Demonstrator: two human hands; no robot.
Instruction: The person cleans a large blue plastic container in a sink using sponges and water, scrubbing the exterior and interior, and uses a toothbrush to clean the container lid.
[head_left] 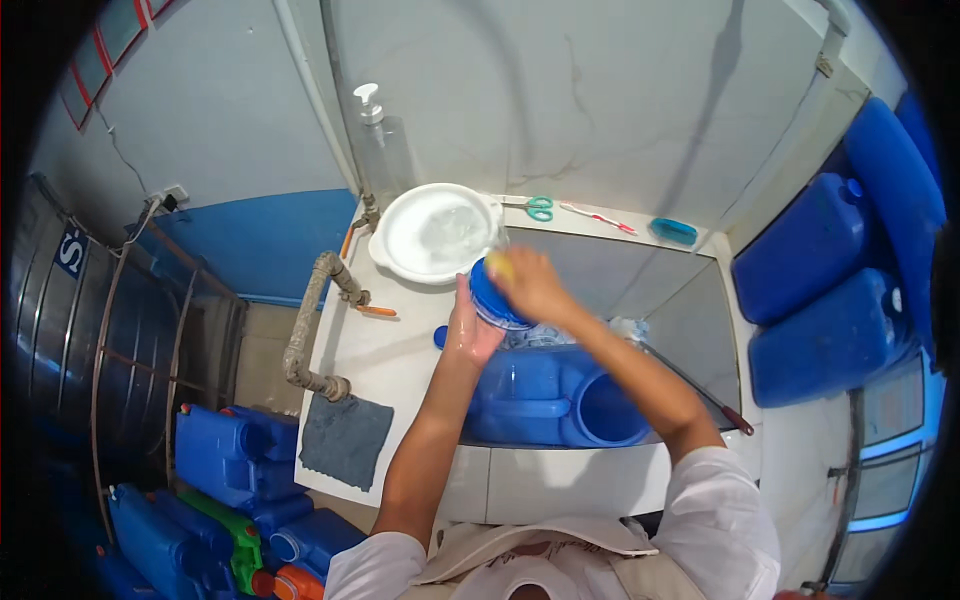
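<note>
My left hand (pixel 474 338) holds a round blue lid (pixel 488 300) from below and the side, tilted above the sink's left edge. Against the lid's face my right hand (pixel 536 288) presses a yellow sponge (pixel 499 265), its fingers closed round it. Just beyond the hands stands a white basin (pixel 392 217) with whitish, sudsy liquid and something clear in it. Below my forearms a large blue plastic jug (pixel 515 392) lies in the sink, its round opening facing right. Clear plastic pieces (pixel 545 337) show behind the jug, partly hidden by my right arm.
A pump bottle (pixel 385 150), green-handled scissors (pixel 540 208), a toothbrush (pixel 600 218) and a blue brush (pixel 673 232) line the back ledge. A pipe tap (pixel 300 340) and grey cloth (pixel 346 440) are at left. Blue jugs (pixel 820 345) stand at right, more at lower left.
</note>
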